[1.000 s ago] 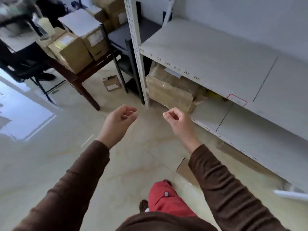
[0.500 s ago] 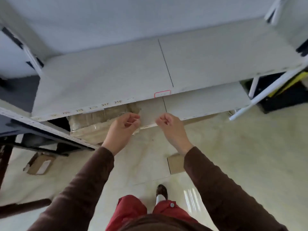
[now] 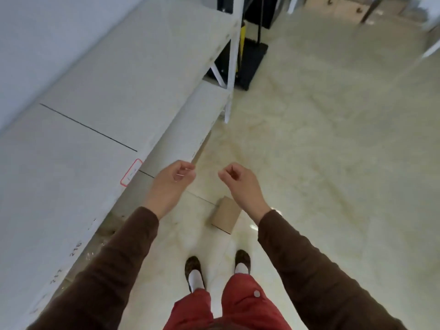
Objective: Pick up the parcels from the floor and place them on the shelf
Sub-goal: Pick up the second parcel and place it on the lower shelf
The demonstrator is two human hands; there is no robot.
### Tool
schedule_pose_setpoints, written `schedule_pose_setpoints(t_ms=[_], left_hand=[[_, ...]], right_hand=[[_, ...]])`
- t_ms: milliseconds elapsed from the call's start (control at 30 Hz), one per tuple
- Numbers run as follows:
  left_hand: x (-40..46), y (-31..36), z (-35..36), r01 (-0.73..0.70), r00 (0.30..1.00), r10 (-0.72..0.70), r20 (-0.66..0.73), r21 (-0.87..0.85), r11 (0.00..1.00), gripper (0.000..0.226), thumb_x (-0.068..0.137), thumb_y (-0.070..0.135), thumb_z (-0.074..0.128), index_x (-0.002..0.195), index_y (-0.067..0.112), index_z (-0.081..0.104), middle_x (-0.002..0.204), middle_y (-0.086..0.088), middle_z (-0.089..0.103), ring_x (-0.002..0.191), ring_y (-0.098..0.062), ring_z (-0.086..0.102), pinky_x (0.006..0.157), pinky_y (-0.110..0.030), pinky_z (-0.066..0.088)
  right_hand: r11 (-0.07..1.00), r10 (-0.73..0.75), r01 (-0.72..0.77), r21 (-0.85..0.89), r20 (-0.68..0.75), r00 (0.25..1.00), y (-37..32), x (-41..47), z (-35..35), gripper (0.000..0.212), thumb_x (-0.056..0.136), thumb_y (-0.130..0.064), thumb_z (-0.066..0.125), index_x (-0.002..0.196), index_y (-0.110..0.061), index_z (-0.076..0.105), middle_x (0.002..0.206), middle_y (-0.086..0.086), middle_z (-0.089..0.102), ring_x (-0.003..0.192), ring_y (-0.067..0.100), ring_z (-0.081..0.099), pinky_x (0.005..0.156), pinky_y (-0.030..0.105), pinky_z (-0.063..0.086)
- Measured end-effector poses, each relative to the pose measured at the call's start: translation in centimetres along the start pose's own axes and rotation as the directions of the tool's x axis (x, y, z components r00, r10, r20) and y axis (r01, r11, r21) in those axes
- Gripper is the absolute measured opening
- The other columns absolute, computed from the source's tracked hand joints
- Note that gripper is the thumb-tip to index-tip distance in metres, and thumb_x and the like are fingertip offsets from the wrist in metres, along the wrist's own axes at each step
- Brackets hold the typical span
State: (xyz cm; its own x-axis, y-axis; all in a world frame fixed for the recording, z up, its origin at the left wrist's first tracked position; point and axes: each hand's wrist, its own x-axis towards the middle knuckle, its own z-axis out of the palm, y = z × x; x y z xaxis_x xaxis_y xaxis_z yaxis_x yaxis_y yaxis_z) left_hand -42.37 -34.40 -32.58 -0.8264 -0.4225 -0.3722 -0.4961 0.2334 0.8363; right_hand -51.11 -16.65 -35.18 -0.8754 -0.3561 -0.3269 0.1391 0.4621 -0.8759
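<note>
A small brown cardboard parcel (image 3: 225, 215) lies on the cream tiled floor just ahead of my feet, partly behind my right wrist. The white shelf (image 3: 100, 96) runs along my left, its upper board bare. A taped parcel (image 3: 104, 231) shows dimly on the lower board under the shelf edge. My left hand (image 3: 170, 184) hovers beside the shelf's front edge, fingers curled in, holding nothing. My right hand (image 3: 240, 184) hangs above the floor parcel, also loosely curled and empty. Both hands are well above the floor.
A black base with a yellow upright (image 3: 247, 65) stands past the shelf's far post (image 3: 232, 58). Brown boxes (image 3: 345, 5) sit at the far top right. A white bar (image 3: 431, 50) pokes in at the right edge. Open floor (image 3: 333, 151) spreads to my right.
The view has swung right, from facing the shelf to looking along it. Both hands stay raised, curled and empty. The small floor parcel now lies directly in front of my feet.
</note>
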Motion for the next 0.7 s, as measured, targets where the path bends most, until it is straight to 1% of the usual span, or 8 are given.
schedule_pose_setpoints(t_ms=[67, 167, 233, 333, 400, 500, 567, 700], left_hand=[[1.6, -0.9, 1.2, -0.01, 0.998, 0.009, 0.065, 0.019, 1.0, 0.017, 0.095, 0.026, 0.068, 0.11, 0.019, 0.073, 0.099, -0.005, 0.07, 0.085, -0.017, 0.063, 0.079, -0.018, 0.048], [3.9, -3.1, 3.9, 0.026, 0.989, -0.033, 0.141, 0.051, 0.998, 0.016, 0.094, 0.026, 0.069, 0.109, 0.02, 0.073, 0.104, -0.013, 0.072, 0.097, -0.03, 0.069, 0.09, -0.03, 0.051], [5.3, -4.9, 6.2, 0.059, 0.981, -0.07, 0.179, 0.066, 0.996, 0.015, 0.094, 0.026, 0.068, 0.108, 0.022, 0.072, 0.099, -0.007, 0.07, 0.099, -0.029, 0.069, 0.094, -0.034, 0.051], [7.8, -8.1, 9.8, 0.1, 0.967, -0.112, 0.23, 0.063, 0.993, 0.011, 0.094, 0.026, 0.067, 0.105, 0.027, 0.068, 0.095, 0.001, 0.064, 0.095, -0.022, 0.063, 0.086, -0.031, 0.048], [9.8, -10.6, 12.3, 0.127, 0.958, -0.137, 0.253, 0.055, 0.99, 0.015, 0.094, 0.026, 0.067, 0.108, 0.026, 0.067, 0.092, 0.003, 0.061, 0.091, -0.018, 0.058, 0.083, -0.028, 0.045], [13.1, -14.9, 15.9, 0.192, 0.934, -0.207, 0.292, 0.078, 0.978, 0.023, 0.096, 0.018, 0.065, 0.119, 0.02, 0.063, 0.091, 0.005, 0.058, 0.094, -0.018, 0.056, 0.088, -0.029, 0.042], [15.5, -18.3, 18.2, 0.233, 0.915, -0.255, 0.311, 0.109, 0.967, 0.027, 0.096, 0.016, 0.066, 0.123, 0.019, 0.061, 0.096, 0.001, 0.062, 0.102, -0.025, 0.06, 0.094, -0.033, 0.043], [19.9, -25.7, 22.7, 0.316, 0.86, -0.361, 0.36, 0.18, 0.932, 0.045, 0.097, 0.021, 0.067, 0.139, 0.013, 0.056, 0.125, -0.011, 0.062, 0.121, -0.029, 0.06, 0.111, -0.042, 0.043]], right_hand=[[0.997, 0.064, -0.061, 0.04, -0.08, 0.995, 1.9, -0.3, -0.4, 0.021, 0.093, -0.025, 0.068, 0.076, -0.017, 0.06, 0.068, -0.011, 0.055, 0.062, 0.007, 0.046, 0.064, 0.026, 0.039], [0.979, 0.18, -0.161, 0.129, -0.156, 0.971, 5.5, -0.1, -0.8, 0.013, 0.094, -0.027, 0.068, 0.095, -0.014, 0.069, 0.084, -0.007, 0.065, 0.073, 0.009, 0.055, 0.074, 0.028, 0.045], [0.955, 0.263, -0.231, 0.184, -0.176, 0.949, 8.3, 0.4, -1.0, 0.021, 0.096, -0.029, 0.067, 0.111, -0.014, 0.07, 0.097, -0.003, 0.068, 0.085, 0.012, 0.059, 0.082, 0.029, 0.048], [0.911, 0.367, -0.311, 0.272, -0.188, 0.911, 12.5, 1.6, -1.0, 0.037, 0.099, -0.033, 0.064, 0.131, -0.013, 0.065, 0.109, -0.001, 0.065, 0.098, 0.015, 0.059, 0.088, 0.027, 0.046], [0.878, 0.426, -0.356, 0.32, -0.181, 0.886, 15.7, 2.7, -0.6, 0.044, 0.1, -0.035, 0.063, 0.137, -0.013, 0.061, 0.116, -0.001, 0.062, 0.104, 0.015, 0.058, 0.087, 0.025, 0.042], [0.825, 0.507, -0.424, 0.373, -0.158, 0.848, 20.9, 4.6, 0.7, 0.051, 0.101, -0.039, 0.061, 0.144, -0.012, 0.057, 0.125, 0.001, 0.061, 0.112, 0.016, 0.057, 0.088, 0.026, 0.04], [0.792, 0.55, -0.463, 0.397, -0.138, 0.824, 24.6, 6.2, 1.9, 0.054, 0.101, -0.04, 0.06, 0.146, -0.011, 0.054, 0.13, 0.002, 0.06, 0.115, 0.016, 0.056, 0.089, 0.026, 0.039], [0.729, 0.628, -0.534, 0.428, -0.108, 0.771, 32.6, 9.5, 4.9, 0.056, 0.103, -0.04, 0.057, 0.151, -0.012, 0.049, 0.144, 0.005, 0.057, 0.118, 0.017, 0.053, 0.093, 0.027, 0.038]])
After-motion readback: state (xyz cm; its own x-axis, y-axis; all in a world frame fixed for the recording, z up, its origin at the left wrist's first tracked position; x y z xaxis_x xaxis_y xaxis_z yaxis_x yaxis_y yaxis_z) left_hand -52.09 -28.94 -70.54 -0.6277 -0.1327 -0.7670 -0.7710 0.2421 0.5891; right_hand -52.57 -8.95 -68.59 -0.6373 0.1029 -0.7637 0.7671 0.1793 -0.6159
